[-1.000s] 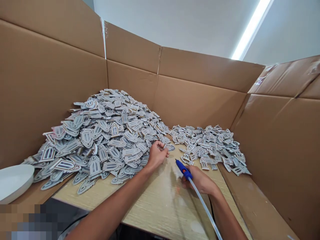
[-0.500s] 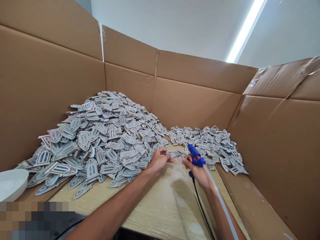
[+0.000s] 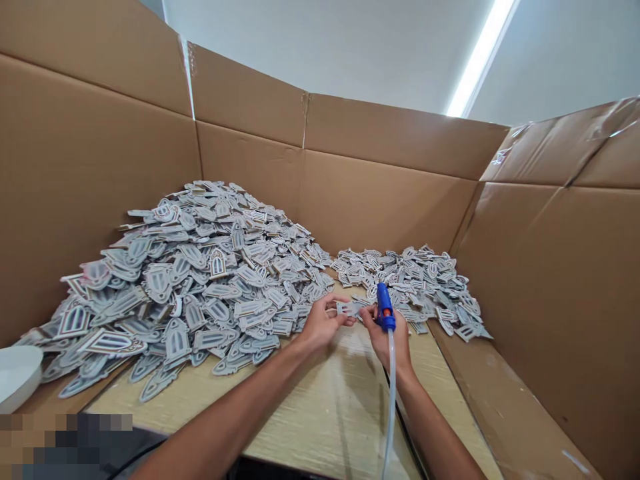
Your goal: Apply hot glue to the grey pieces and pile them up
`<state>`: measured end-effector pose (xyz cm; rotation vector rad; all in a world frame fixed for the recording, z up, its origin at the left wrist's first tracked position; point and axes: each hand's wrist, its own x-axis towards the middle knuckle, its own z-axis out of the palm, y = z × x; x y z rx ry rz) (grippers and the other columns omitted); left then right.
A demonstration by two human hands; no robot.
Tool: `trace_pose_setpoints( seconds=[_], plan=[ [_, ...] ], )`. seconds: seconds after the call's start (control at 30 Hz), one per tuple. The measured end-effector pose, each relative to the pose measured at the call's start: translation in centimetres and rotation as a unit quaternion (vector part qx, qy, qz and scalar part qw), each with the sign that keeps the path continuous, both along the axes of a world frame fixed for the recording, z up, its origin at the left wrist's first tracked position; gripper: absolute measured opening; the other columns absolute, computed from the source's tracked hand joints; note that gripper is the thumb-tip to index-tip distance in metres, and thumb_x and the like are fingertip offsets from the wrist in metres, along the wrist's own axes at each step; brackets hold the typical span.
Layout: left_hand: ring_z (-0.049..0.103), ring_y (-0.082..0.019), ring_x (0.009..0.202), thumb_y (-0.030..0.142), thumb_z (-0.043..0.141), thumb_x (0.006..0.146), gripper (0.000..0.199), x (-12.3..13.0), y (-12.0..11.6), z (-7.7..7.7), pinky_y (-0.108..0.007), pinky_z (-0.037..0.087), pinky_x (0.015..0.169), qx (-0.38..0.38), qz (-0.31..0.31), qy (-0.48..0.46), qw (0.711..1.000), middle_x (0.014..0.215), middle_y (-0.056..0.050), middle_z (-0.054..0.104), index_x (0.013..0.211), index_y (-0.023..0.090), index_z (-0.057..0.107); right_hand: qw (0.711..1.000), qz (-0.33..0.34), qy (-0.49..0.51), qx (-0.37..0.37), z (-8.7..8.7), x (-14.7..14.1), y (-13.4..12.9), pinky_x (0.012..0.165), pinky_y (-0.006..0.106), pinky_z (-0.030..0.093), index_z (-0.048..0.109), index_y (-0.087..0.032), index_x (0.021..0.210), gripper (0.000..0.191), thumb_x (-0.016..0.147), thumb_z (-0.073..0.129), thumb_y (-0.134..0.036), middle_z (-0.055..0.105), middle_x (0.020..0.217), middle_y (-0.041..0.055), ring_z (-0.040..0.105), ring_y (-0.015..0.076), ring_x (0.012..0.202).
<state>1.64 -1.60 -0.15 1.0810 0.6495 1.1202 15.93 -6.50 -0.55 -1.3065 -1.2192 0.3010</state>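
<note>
Now, left hand (image 3: 323, 324) half-curled, grey cutout (image 3: 347, 309) in grip; right hand (image 3: 381, 341) (snugly curled) around a glue gun (image 3: 385, 301).

Cardboard walls (image 3: 395, 207) set around a tabletop (image 3: 320, 407)
Above the walls a light strip (image 3: 481, 60) is seen; beside their left panel, a white bowl (image 3: 19, 377).

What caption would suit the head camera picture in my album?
Left hand holding a grey piece, right hand a blue glue gun, near a large heap and a smaller heap.

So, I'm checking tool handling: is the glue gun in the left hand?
No, the blue glue gun is in the right hand.
</note>
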Motion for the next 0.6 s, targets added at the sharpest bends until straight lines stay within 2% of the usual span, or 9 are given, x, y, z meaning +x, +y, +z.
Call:
trace_pose_setpoints(
  seconds=[0.17,0.33,0.6],
  plan=[
    [0.073,-0.016,0.067,0.01,0.086,0.063,0.034,0.23,0.39,-0.64,-0.029,0.061,0.072,0.04,-0.011,0.001,0.999,0.081,-0.007,0.076,0.092,0.013,0.068,1.0,-0.009,-0.014,-0.002,-0.13,0.17,0.07,0.06,0.026,0.044,0.062,-0.018,0.073,0.034,0.079,0.07,-0.051,0.066,0.07,0.0035,0.055,0.0158,0.059],
    [0.074,-0.018,0.074,0.006,0.082,0.065,0.031,0.35,0.38,-0.77,-0.029,0.061,0.075,0.063,0.012,0.015,0.998,0.082,-0.007,0.077,0.094,0.012,0.071,1.0,-0.007,-0.021,-0.008,-0.14,0.39,0.18,0.06,0.026,0.043,0.061,-0.018,0.073,0.033,0.08,0.07,-0.049,0.064,0.068,0.0022,0.054,0.0151,0.058],
    [0.075,-0.021,0.081,0.006,0.079,0.068,0.031,0.24,0.13,-0.49,-0.034,0.061,0.081,0.083,0.013,0.028,0.996,0.09,-0.01,0.078,0.098,0.013,0.073,1.0,-0.023,-0.019,-0.01,-0.02,0.44,0.17,0.061,0.027,0.044,0.061,-0.018,0.072,0.033,0.079,0.07,-0.05,0.064,0.068,0.0024,0.055,0.0154,0.059]
  ],
)
